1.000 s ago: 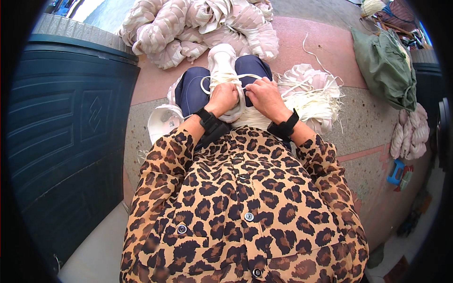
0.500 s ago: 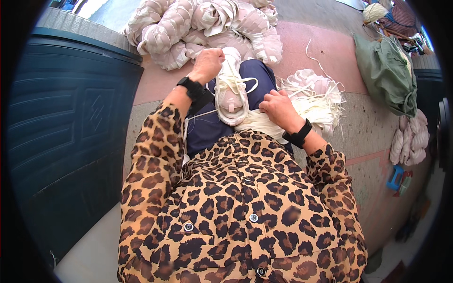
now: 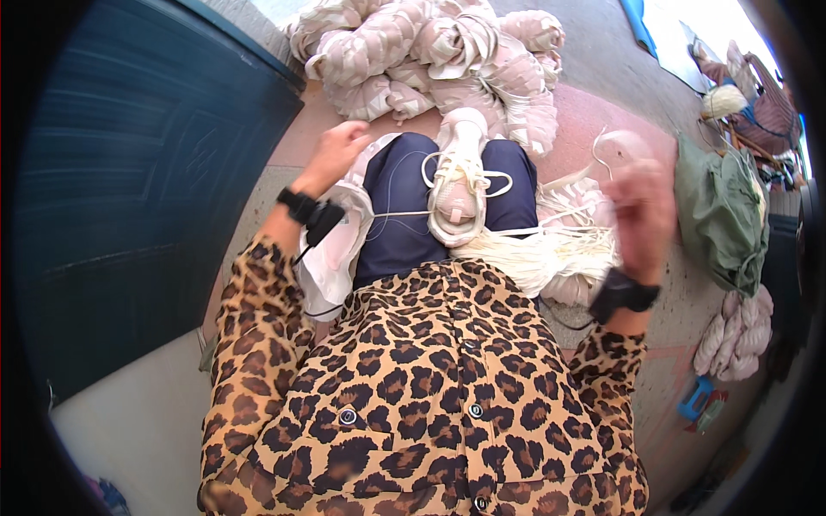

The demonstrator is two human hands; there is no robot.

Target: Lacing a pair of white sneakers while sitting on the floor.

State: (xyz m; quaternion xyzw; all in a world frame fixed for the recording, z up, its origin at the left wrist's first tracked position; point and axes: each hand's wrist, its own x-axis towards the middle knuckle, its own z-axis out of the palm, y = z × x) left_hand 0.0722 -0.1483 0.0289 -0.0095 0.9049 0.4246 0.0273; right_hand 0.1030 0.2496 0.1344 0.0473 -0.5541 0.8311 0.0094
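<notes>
A pale pink-and-white sneaker (image 3: 459,185) rests on my lap between my dark blue trouser legs, its toe pointing away from me. A cream shoelace (image 3: 492,185) is threaded through it and makes loops at the sides. Left of the sneaker, above my thigh, my left hand (image 3: 334,155) has its fingers pressed together; whatever they hold is hidden. A thin thread (image 3: 387,163) curves over the trousers near the sneaker. My right hand (image 3: 644,219) is raised at the right, smeared by motion. Beside it, a bundle of cream laces (image 3: 542,256) lies across my right thigh.
Wrapped pink-and-white bundles (image 3: 430,52) are heaped ahead. A pale sheet-like piece (image 3: 331,258) hangs by my left thigh. A dark blue panelled door (image 3: 146,189) stands left. At right are a green sack (image 3: 723,215), a pinkish bundle (image 3: 734,335) and a blue object (image 3: 695,397).
My left hand has moved left, away from the sneaker. My right hand has swung right, off the lace bundle. The view has shifted, and the pale piece by my left thigh now shows.
</notes>
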